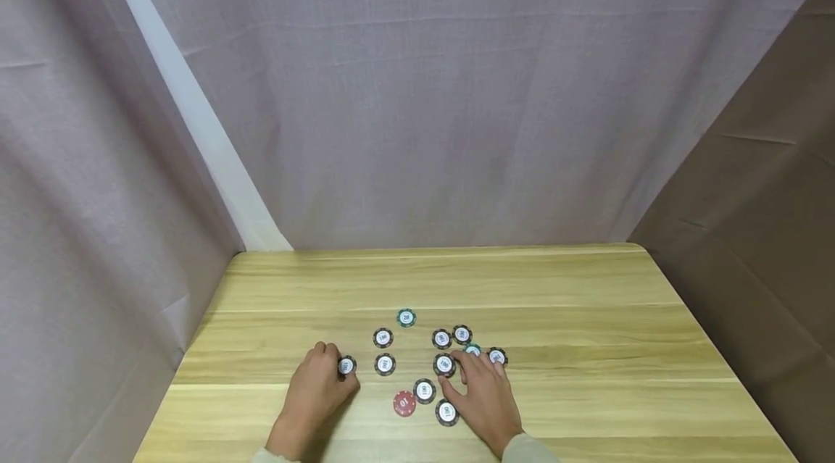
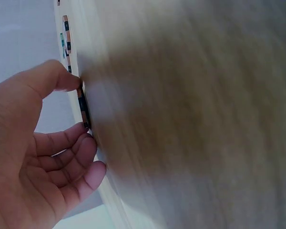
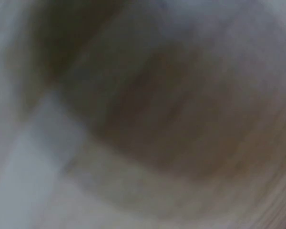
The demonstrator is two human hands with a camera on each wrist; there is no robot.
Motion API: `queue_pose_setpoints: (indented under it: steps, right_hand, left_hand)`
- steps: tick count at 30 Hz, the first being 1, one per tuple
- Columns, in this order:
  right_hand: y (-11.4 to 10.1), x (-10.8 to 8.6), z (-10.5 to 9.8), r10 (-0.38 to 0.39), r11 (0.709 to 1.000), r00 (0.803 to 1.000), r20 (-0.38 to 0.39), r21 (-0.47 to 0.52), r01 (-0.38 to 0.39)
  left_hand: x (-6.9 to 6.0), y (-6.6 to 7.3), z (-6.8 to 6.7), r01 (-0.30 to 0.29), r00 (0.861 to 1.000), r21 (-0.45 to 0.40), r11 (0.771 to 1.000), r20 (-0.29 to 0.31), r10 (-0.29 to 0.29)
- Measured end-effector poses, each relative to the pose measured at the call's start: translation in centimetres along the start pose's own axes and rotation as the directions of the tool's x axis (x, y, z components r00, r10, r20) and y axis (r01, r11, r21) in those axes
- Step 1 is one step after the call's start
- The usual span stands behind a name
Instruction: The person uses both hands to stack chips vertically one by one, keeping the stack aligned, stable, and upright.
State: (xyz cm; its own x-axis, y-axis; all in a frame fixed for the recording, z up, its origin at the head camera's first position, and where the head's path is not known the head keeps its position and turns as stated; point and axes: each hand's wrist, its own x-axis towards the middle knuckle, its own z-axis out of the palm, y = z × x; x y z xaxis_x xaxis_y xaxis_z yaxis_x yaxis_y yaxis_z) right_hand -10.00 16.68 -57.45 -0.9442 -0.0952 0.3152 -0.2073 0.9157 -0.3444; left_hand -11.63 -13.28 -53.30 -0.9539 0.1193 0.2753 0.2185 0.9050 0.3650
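My left hand (image 1: 315, 385) holds a black poker chip (image 1: 346, 366) by its rim at the left of the scattered chips. In the left wrist view that chip (image 2: 83, 107) is edge-on between thumb and fingertips, close to the tabletop. Over the right part of the spread, my right hand (image 1: 484, 399) has thumb and index finger at the rim of another black chip (image 1: 445, 365) marked 100. Its other fingers partly cover a green chip (image 1: 472, 351) and touch or overhang a black chip (image 1: 497, 356). The right wrist view is blurred and shows no chip.
Loose chips lie flat between and around the hands: a red one (image 1: 404, 403), a green one (image 1: 406, 317) farther back and several black ones, such as this chip (image 1: 385, 364). The wooden table (image 1: 293, 289) meets grey curtains (image 1: 417, 122) at its back and sides.
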Motion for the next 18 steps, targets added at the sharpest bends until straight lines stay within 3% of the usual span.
queue_pose_setpoints:
  steps: [9, 18]
  right_hand:
    - [0.1, 0.0, 0.1, -0.003, 1.0, 1.0, -0.008, 0.006, 0.003]
    - [0.2, -0.1, 0.3, -0.004, 1.0, 1.0, -0.004, 0.006, 0.004]
  left_hand:
    - [0.0, 0.2, -0.2, 0.099, 0.994, -0.056, 0.993, 0.047, -0.097]
    - [-0.9, 2.5, 0.5, 0.064, 0.998, -0.038, 0.997, -0.017, -0.064]
